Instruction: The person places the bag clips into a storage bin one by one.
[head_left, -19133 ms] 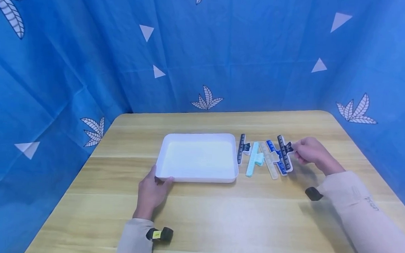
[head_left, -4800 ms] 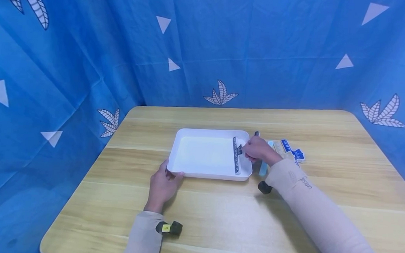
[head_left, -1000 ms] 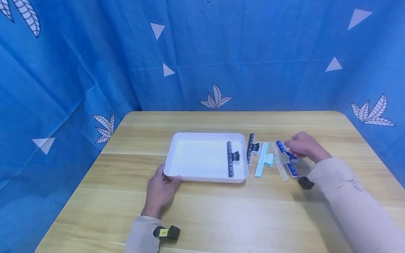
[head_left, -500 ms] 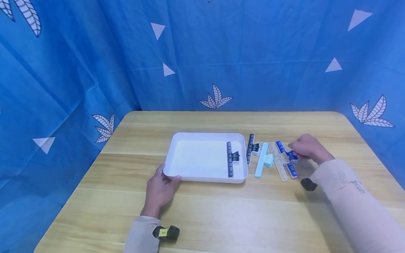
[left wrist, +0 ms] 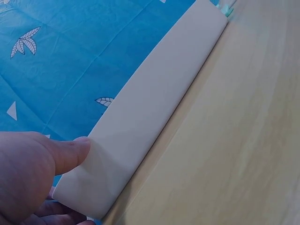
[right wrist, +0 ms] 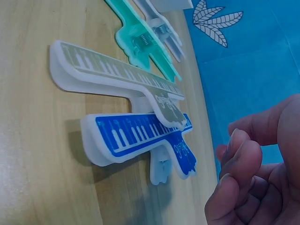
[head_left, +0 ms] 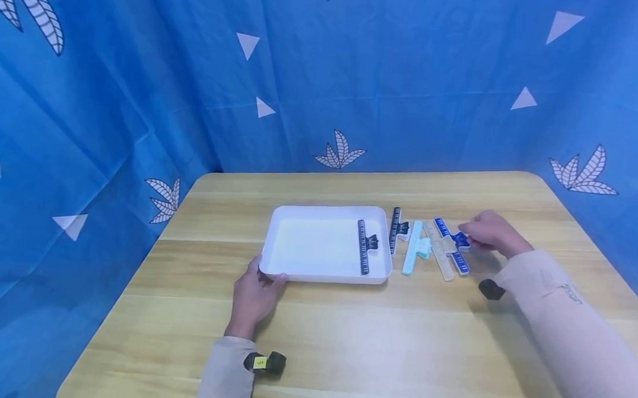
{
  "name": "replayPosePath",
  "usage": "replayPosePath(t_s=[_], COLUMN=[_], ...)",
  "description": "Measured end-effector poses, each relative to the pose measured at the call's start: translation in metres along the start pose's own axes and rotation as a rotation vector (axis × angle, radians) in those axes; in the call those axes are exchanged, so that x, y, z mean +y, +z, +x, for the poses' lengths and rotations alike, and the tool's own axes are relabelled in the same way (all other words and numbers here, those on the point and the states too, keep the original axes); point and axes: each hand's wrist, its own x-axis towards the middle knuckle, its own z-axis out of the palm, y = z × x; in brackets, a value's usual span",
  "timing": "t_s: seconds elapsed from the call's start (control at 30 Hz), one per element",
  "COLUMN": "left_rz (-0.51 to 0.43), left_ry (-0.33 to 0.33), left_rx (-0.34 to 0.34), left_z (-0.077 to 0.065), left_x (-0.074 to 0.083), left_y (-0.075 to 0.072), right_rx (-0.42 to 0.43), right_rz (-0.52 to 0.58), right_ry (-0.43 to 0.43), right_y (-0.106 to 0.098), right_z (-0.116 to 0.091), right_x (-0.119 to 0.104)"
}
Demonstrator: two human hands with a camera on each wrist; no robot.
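Blue-and-white plastic piano-print clip, just left of right hand, more exposed now: fingers eased off, loosely bent, apparently empty; unlifted

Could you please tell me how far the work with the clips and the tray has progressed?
Looks done: one black clip lies in the tray.
In hand: the left hand grips the tray's near left corner; the right hand is beside the blue clip, holding nothing.
Probably left: four clips on the table, namely blue, beige clip, teal clip, second black clip.
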Motion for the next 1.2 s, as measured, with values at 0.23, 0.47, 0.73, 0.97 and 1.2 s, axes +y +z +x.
replayPosePath(t_s=[0.23,0.47,0.73,0.97,1.2], left_rz=[0.007,0.009,0.015,0.027,0.038], left_ry=[-0.01,-0.003,-0.002,-0.013,-0.023], left_rx=[-0.009,-0.019,-0.02,-0.013,-0.018], left_z=[-0.002,0.0,0.002,0.002,0.001], left_x=[0.002,0.004,0.003,0.001,0.001], left_y=[0.001,0.001,0.002,0.003,0.001], right_rx=[-0.004,0.009,0.018,0.012,-0.007], right_rz=[-0.002,-0.018,-0.038,0.02,0.039], right_ry=[0.003,-0.001,0.003,0.011,0.007], right_y=[0.0,0.0,-0.002,0.001,0.004], right_z=[-0.002,-0.001,0.002,0.002,0.003], right_x=[0.004,0.008,0.011,0.012,0.012])
